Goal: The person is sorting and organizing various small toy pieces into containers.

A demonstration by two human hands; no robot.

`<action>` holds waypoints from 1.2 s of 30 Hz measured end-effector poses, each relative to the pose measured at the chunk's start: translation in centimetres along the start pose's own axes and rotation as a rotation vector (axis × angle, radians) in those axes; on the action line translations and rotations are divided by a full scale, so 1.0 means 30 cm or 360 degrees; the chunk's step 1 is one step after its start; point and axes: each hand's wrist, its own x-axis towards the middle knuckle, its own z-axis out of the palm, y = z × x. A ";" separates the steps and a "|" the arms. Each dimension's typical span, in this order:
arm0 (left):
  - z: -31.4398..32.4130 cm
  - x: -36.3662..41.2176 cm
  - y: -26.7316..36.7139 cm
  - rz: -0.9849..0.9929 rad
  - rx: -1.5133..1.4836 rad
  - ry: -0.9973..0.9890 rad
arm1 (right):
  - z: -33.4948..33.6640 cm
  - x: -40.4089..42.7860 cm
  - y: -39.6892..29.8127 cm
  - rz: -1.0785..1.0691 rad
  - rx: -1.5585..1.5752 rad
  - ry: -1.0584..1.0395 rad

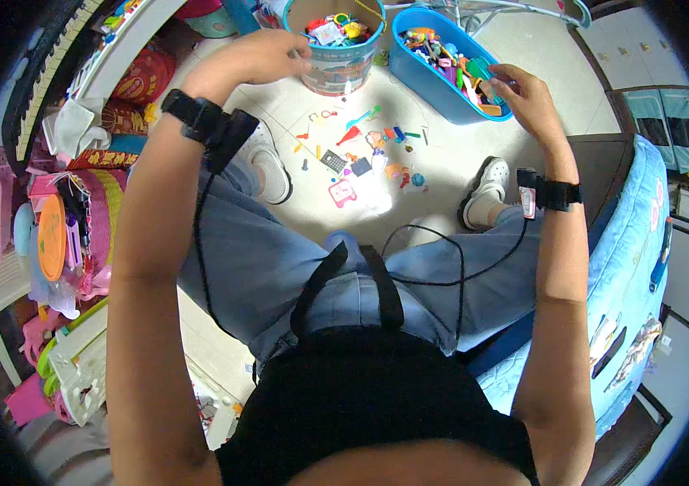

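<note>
My left hand (268,58) is over the left side of a round bucket (344,67), its fingers bent near the rim; whether it holds anything is hidden. Small toys (335,30) lie inside the bucket. My right hand (521,97) is at the near right end of an oblong blue plastic tub (426,91), fingertips by the rim and close to a green piece; whether they grip it cannot be told. Mixed toys fill this tub. On the tiled floor between my feet lie small loose pieces, among them a red cone-shaped piece (349,135), a dark grid plate (333,161) and a pink-framed piece (342,192).
A bed with a light blue quilt (624,255) stands at right. Pink baskets, an orange oval piece (52,237) and shelving crowd the left. White metal legs stand behind the tub. Black cables (462,267) run from both wrist straps across my lap.
</note>
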 end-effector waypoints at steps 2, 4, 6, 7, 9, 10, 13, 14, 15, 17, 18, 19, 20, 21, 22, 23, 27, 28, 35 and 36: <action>-0.025 0.006 -0.004 -0.0026 -0.0062 0.0068 | -0.010 0.013 -0.010 0.0044 0.0182 -0.0052; -0.049 0.013 -0.033 -0.0110 -0.0087 0.0095 | -0.009 0.025 -0.012 0.0082 0.0377 -0.0108; -0.056 0.022 -0.042 -0.0146 -0.0031 0.0074 | -0.010 0.028 -0.007 0.0120 0.0216 -0.0096; -0.058 0.028 -0.041 -0.0167 0.0026 0.0067 | -0.006 0.027 -0.007 0.0132 0.0221 -0.0097; -0.065 0.042 -0.033 -0.0179 -0.0025 0.0015 | 0.005 0.026 -0.010 0.0042 0.0256 -0.0115; -0.068 0.048 -0.026 -0.0197 -0.0076 -0.0026 | 0.008 0.022 -0.005 0.0053 0.0257 -0.0109; -0.067 0.052 -0.018 -0.0175 -0.0087 -0.0108 | 0.003 0.001 0.013 0.0056 0.0165 -0.0107; -0.065 0.055 -0.019 -0.0162 -0.0084 -0.0108 | -0.005 -0.008 0.017 0.0105 0.0172 -0.0105; -0.062 0.053 -0.020 -0.0182 -0.0079 -0.0105 | -0.013 -0.017 0.018 0.0150 0.0181 -0.0104; -0.053 0.053 -0.018 -0.0193 -0.0071 -0.0100 | -0.023 -0.037 0.038 0.0159 0.0155 -0.0072; -0.051 0.052 -0.015 -0.0200 -0.0072 -0.0088 | -0.029 -0.047 0.046 0.0158 0.0132 -0.0047; -0.048 0.050 -0.012 -0.0207 -0.0073 -0.0076 | -0.033 -0.060 0.052 0.0159 0.0130 -0.0040; -0.043 0.046 -0.008 -0.0202 -0.0069 -0.0072 | -0.038 -0.074 0.056 0.0161 0.0153 -0.0041; -0.038 0.043 -0.001 -0.0184 -0.0026 -0.0036 | -0.043 -0.088 0.060 0.0162 0.0174 -0.0043; -0.036 0.039 0.004 -0.0166 0.0017 0.0000 | -0.048 -0.101 0.067 0.0162 0.0172 -0.0036; -0.034 0.037 0.009 -0.0163 0.0021 0.0005 | -0.052 -0.115 0.076 0.0219 0.0167 -0.0048; -0.039 0.022 0.050 -0.0150 0.0011 0.0004 | -0.055 -0.184 0.123 0.0306 0.0222 -0.0016; -0.042 0.015 0.053 -0.0111 0.0012 0.0015 | -0.064 -0.198 0.126 0.0304 0.0228 -0.0011; -0.032 0.007 0.076 -0.0157 0.0055 0.0055 | -0.054 -0.196 0.105 0.0264 0.0552 0.0119; -0.037 0.011 0.099 -0.0127 0.0034 0.0025 | -0.041 -0.203 0.086 0.0308 0.0581 0.0201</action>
